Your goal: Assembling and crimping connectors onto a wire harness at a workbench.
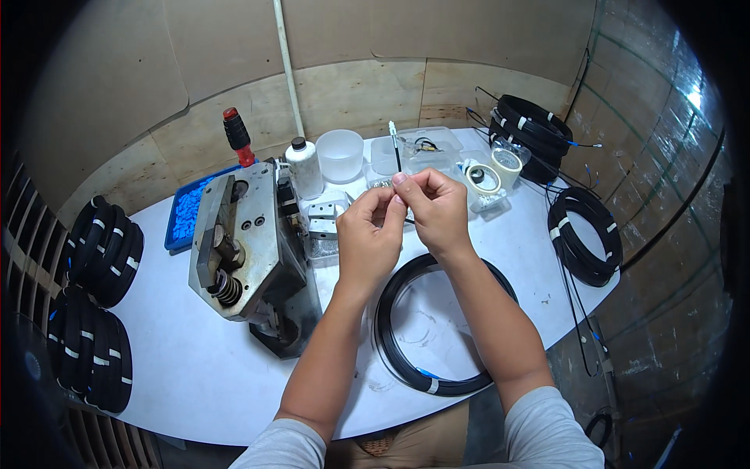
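Both my hands are raised over the middle of the table, close together with fingertips pinched. Between them is a thin black cable (398, 159), its end standing up above the fingers with a slim white connector (393, 131) at the tip. My right hand (439, 215) pinches the cable just below the connector. My left hand (369, 234) is closed beside it, thumb and fingers against the same cable; its fingertips are partly hidden. Below my hands lies a coil of black cable (384, 332), bound with white tape and showing a blue piece near its front.
Left stands a metal press (266, 234), with a blue tray (169, 244) of blue parts and a red-black handled tool (237, 137) behind. A white bottle (305, 170), frosted cup (340, 156), clear boxes (437, 141) and tape rolls (483, 181) line the back. Cable coils (586, 234) sit at both sides.
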`<state>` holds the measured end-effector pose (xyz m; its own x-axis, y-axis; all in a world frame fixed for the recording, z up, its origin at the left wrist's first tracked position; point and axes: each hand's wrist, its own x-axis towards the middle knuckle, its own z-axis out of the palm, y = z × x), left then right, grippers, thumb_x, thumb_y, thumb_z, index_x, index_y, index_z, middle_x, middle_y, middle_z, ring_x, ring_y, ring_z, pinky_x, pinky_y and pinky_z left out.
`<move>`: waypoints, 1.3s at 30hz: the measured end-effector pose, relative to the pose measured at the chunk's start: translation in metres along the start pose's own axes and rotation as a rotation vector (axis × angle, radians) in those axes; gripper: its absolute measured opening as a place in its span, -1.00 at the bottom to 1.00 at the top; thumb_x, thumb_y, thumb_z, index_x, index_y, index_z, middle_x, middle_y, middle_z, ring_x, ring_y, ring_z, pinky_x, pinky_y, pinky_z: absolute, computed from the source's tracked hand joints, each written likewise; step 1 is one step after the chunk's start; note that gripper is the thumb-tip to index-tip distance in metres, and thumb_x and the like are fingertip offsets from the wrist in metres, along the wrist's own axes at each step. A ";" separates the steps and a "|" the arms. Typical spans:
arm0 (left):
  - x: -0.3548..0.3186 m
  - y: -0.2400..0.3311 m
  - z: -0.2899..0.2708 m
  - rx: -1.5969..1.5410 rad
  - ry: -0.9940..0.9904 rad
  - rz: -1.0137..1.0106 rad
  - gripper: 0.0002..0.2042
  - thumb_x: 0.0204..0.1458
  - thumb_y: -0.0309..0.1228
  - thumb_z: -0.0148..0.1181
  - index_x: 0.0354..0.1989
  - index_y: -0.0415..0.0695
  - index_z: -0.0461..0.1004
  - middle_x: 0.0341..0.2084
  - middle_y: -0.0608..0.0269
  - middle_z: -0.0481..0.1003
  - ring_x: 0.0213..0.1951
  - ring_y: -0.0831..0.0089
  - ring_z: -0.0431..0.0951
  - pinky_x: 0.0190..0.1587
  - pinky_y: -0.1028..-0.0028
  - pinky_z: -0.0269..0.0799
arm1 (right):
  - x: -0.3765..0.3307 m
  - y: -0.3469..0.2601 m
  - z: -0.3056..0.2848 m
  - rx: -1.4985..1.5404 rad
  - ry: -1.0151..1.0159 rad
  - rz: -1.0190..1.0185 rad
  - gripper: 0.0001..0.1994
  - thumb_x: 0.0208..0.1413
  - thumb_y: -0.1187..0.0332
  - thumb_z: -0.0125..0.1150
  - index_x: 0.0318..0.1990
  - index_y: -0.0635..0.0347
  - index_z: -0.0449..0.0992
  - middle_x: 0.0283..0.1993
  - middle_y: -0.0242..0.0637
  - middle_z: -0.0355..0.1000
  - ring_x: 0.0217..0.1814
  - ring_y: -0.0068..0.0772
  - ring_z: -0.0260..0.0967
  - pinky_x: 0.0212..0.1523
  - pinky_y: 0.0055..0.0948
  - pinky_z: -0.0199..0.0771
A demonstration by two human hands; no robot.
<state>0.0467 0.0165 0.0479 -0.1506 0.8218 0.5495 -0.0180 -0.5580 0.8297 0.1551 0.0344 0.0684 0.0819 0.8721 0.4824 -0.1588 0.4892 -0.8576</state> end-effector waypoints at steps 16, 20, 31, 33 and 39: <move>0.003 -0.001 -0.009 0.068 -0.040 -0.086 -0.82 0.10 -0.42 0.20 -0.31 -0.31 0.60 -0.50 0.14 0.62 -0.47 0.52 0.61 -0.36 0.52 0.49 | -0.001 0.008 -0.001 -0.056 -0.008 0.060 -0.74 0.17 0.34 0.30 -0.51 0.28 0.50 -0.54 -0.35 0.49 -0.54 -0.71 0.35 -0.54 -0.61 0.41; 0.003 0.000 -0.009 0.100 -0.035 -0.082 -0.82 0.10 -0.42 0.20 -0.32 -0.31 0.60 -0.51 0.14 0.62 -0.47 0.52 0.61 -0.35 0.52 0.49 | 0.000 0.006 -0.001 -0.033 -0.023 0.081 -0.74 0.17 0.34 0.30 -0.51 0.28 0.50 -0.53 -0.36 0.49 -0.54 -0.71 0.34 -0.53 -0.60 0.41; 0.003 0.002 -0.009 0.134 -0.033 -0.065 -0.82 0.10 -0.42 0.21 -0.31 -0.31 0.60 -0.49 0.13 0.62 -0.45 0.51 0.62 -0.34 0.51 0.50 | 0.001 0.006 -0.001 0.001 -0.049 0.104 -0.75 0.18 0.34 0.29 -0.50 0.28 0.50 -0.52 -0.37 0.48 -0.52 -0.70 0.34 -0.51 -0.61 0.40; 0.003 0.002 -0.009 0.128 -0.035 -0.065 -0.82 0.10 -0.42 0.20 -0.31 -0.31 0.60 -0.49 0.13 0.62 -0.45 0.50 0.62 -0.33 0.51 0.50 | 0.001 0.007 -0.001 0.002 -0.050 0.102 -0.74 0.18 0.34 0.28 -0.50 0.28 0.50 -0.52 -0.38 0.48 -0.52 -0.71 0.33 -0.51 -0.61 0.39; 0.003 0.001 -0.006 0.129 -0.039 -0.059 -0.83 0.10 -0.42 0.20 -0.31 -0.31 0.60 -0.48 0.12 0.62 -0.44 0.50 0.63 -0.33 0.51 0.50 | 0.001 0.008 -0.004 -0.003 -0.046 0.103 -0.74 0.18 0.33 0.29 -0.50 0.27 0.50 -0.53 -0.39 0.47 -0.53 -0.71 0.32 -0.50 -0.61 0.38</move>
<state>0.0398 0.0180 0.0499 -0.1141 0.8583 0.5003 0.1021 -0.4908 0.8653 0.1580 0.0390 0.0617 0.0204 0.9166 0.3993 -0.1611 0.3972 -0.9035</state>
